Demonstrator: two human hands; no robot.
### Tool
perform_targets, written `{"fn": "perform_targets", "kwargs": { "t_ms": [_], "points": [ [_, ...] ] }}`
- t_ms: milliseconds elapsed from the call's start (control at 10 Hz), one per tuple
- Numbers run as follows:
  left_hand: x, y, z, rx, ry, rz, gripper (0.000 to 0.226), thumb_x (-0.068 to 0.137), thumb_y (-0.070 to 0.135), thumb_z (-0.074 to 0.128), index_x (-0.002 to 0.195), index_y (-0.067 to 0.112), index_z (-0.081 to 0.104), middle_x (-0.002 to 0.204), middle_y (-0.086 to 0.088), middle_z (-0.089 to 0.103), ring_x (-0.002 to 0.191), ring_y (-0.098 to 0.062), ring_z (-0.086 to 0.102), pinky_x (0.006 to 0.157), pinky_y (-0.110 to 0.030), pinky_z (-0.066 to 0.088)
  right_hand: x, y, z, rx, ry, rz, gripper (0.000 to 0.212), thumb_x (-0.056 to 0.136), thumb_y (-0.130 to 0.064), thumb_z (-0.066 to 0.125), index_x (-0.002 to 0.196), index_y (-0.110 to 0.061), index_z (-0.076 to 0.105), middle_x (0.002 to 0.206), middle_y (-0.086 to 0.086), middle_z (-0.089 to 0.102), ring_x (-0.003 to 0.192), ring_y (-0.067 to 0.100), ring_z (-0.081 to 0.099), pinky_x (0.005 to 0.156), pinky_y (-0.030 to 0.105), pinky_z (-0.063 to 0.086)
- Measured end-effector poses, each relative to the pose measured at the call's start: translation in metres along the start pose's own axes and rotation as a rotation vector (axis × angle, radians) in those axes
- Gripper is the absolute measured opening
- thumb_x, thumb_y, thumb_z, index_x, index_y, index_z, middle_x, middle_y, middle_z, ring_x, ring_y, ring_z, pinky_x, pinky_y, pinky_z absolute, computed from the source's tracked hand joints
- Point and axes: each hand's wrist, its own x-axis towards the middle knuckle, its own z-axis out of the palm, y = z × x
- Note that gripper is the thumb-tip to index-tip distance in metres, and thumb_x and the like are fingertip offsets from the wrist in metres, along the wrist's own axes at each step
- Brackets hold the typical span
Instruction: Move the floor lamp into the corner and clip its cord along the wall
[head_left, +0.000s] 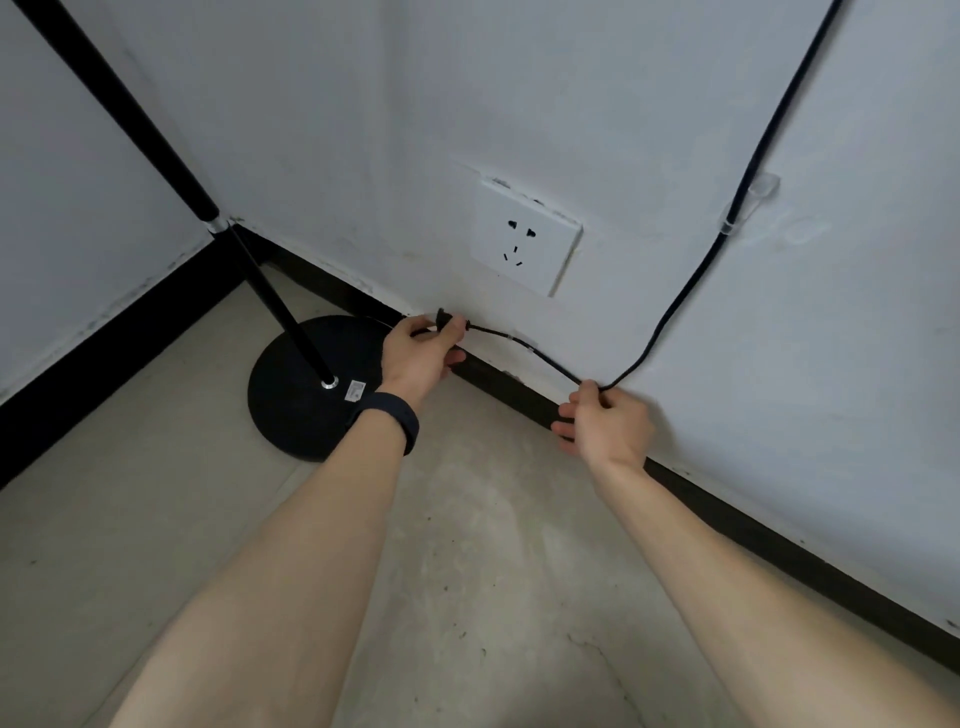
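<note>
White walls (363, 104), concrete floor (467, 571)

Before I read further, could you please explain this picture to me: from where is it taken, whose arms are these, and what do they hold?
There is no machine here. A camera worn on a person's head looks down at their two bare arms. The left hand, with a dark band on its wrist, grips the black plug end of a thin black cord. The right hand pinches the same cord further along. From there the cord climbs the white wall through a clear plastic clip. The white wall socket is empty. The black floor lamp's round base stands on the pale concrete floor in the corner.
</note>
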Motion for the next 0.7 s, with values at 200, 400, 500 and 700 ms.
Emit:
{"fn": "perform_targets", "kwargs": {
  "t_ms": [200,400,500,700],
  "points": [
    [-0.008,0.006,0.013,-0.016,0.001,0.013,0.033,0.096,0.036,0.064,0.117,0.011,0.064,0.091,0.002,0.073,0.066,-0.011,0.066,0.059,-0.022,0.052,0.012,0.018,-0.018,-0.211,0.042,-0.07,0.037,0.088,-0.042,0.046,0.064,-0.021,0.065,0.061,-0.004,0.075,0.073,0.031,0.075,0.077,0.054,0.062],
    [-0.017,0.008,0.02,0.116,-0.055,0.022,0.03,0.096,0.032,0.065,0.119,0.012,0.063,0.102,-0.001,0.075,0.069,-0.011,0.068,0.064,-0.026,0.05,0.026,0.027,-0.032,-0.301,0.064,-0.058,0.043,0.083,-0.051,0.039,0.069,-0.019,0.065,0.079,0.006,0.077,0.074,0.034,0.074,0.073,0.052,0.063],
    [-0.019,0.012,0.023,0.115,-0.045,0.01,0.031,0.095,0.03,0.066,0.12,0.011,0.063,0.099,0.001,0.075,0.071,-0.011,0.07,0.069,-0.028,0.052,0.028,0.027,-0.033,-0.324,0.051,-0.042,0.042,0.085,-0.051,0.039,0.073,-0.019,0.065,0.084,0.007,0.077,0.075,0.034,0.075,0.074,0.051,0.063],
    [-0.023,0.015,0.023,0.096,-0.081,-0.036,0.03,0.094,0.02,0.067,0.122,0.011,0.062,0.116,-0.009,0.072,0.076,-0.016,0.07,0.07,-0.03,0.054,0.013,0.008,-0.048,-0.649,-0.037,-0.199,0.048,0.098,-0.056,0.047,0.099,-0.018,0.076,0.099,0.01,0.076,0.096,0.034,0.069,0.074,0.034,0.051]
  ]
}}
